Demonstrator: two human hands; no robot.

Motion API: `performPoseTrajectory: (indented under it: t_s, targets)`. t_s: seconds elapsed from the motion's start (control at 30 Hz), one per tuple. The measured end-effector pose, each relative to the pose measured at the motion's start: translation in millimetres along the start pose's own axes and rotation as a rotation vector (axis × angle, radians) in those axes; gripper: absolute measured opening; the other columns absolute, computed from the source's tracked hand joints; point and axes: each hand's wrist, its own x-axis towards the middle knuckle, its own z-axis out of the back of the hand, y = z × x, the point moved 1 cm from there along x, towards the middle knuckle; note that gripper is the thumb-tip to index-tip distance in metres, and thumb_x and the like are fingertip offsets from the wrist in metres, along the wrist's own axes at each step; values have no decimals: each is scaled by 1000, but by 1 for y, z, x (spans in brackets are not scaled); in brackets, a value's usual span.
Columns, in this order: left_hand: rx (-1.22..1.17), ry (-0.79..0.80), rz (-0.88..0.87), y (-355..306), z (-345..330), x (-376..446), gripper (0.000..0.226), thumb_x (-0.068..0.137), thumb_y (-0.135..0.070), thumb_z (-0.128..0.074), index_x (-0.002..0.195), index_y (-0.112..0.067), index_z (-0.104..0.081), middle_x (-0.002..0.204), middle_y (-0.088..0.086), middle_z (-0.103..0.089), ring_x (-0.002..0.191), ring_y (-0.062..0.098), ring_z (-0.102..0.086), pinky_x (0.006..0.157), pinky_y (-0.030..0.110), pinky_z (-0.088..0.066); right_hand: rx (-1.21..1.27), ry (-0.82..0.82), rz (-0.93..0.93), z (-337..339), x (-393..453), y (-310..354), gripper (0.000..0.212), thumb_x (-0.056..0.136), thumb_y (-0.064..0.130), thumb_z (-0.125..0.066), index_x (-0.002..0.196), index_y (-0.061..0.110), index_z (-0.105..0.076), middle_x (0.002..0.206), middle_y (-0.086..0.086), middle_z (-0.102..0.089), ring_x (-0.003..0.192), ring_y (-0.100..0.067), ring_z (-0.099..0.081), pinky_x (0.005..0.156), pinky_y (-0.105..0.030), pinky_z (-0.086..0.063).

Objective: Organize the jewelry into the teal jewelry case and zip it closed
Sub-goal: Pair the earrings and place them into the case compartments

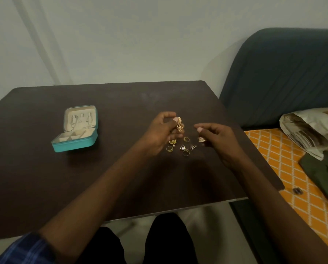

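Observation:
The teal jewelry case (73,144) lies open at the left of the dark table (45,178), its cream lid upright with a few pieces hanging inside. My left hand (159,130) pinches a gold dangling earring (180,126) above a small heap of jewelry: gold rings (169,149), a flower-shaped gold piece (172,142), triangular silver earrings (183,147). My right hand (216,138) hovers to the right of the heap, thumb and forefinger pinched together with nothing visible between them. Another gold piece (201,139) lies just under its fingers.
A dark blue sofa (283,73) stands at the right with an orange patterned cover (292,168), a printed bag (311,130), green cloth (323,168) and a small dark object (296,190). A pale wall stands behind the table. My knees are under the front edge.

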Motion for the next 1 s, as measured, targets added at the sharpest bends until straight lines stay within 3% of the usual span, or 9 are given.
performPoseTrajectory:
  t_s: [0.1,0.2,0.3,0.47,0.53,0.63,0.77,0.87,1.0]
  targets:
    - [-139,-19,74,-11,12,-10,25,98,-8,-43,120,-5,-52,83,11,-60,63,13,-63,58,20,-57,-20,50,82,-21,1,11,19,86,12,-63,104,13,-68,91,0,-69,79,-5,-63,67,-21,-51]
    - [-236,-91,136,-20,23,-21,17,95,-10,-50,102,2,-59,72,11,-62,58,13,-64,58,23,-58,-139,72,249,-44,1,25,29,83,10,-67,112,12,-66,82,4,-66,72,1,-60,68,-15,-50]
    - [-226,-166,144,-28,38,-31,13,90,-14,-59,87,-1,-60,64,8,-67,56,14,-68,58,26,-59,-477,24,532,-64,4,35,32,83,15,-67,114,19,-66,78,11,-60,68,4,-53,66,-7,-40]
    - [-15,-231,115,-40,64,-49,16,87,-25,-65,84,-10,-62,66,3,-68,58,12,-67,64,27,-58,-742,10,829,-95,3,49,27,86,26,-57,111,21,-68,83,-1,-64,73,-14,-57,62,-29,-44]
    - [6,-242,101,-45,73,-57,17,88,-26,-64,86,-9,-63,64,3,-69,60,14,-68,65,28,-58,-783,-3,895,-107,3,56,25,86,30,-54,104,20,-69,82,-1,-65,72,-16,-58,60,-30,-45]
    - [100,-278,20,-49,88,-69,25,94,-31,-53,91,-9,-64,69,7,-69,67,18,-68,63,30,-55,-623,32,780,-125,4,65,14,84,21,-64,96,17,-71,82,0,-67,72,-12,-59,64,-30,-48]
    - [765,-376,-462,-55,115,-81,32,96,-38,-45,81,-16,-64,77,5,-65,70,9,-55,66,30,-46,-217,137,432,-149,7,78,7,81,12,-69,87,14,-72,79,-2,-70,68,-9,-63,67,-25,-52]
    - [665,-275,-481,-60,137,-85,21,90,-29,-58,100,-16,-71,94,-1,-72,83,3,-64,78,26,-51,-114,219,372,-168,7,87,6,83,12,-68,87,11,-71,74,1,-68,61,2,-58,58,-13,-45]
    - [515,-306,-487,-68,163,-90,18,83,-17,-69,100,-13,-70,93,-1,-72,89,9,-68,82,24,-53,-28,265,352,-195,5,99,11,84,11,-66,92,4,-70,73,-2,-67,56,5,-57,53,-8,-42]
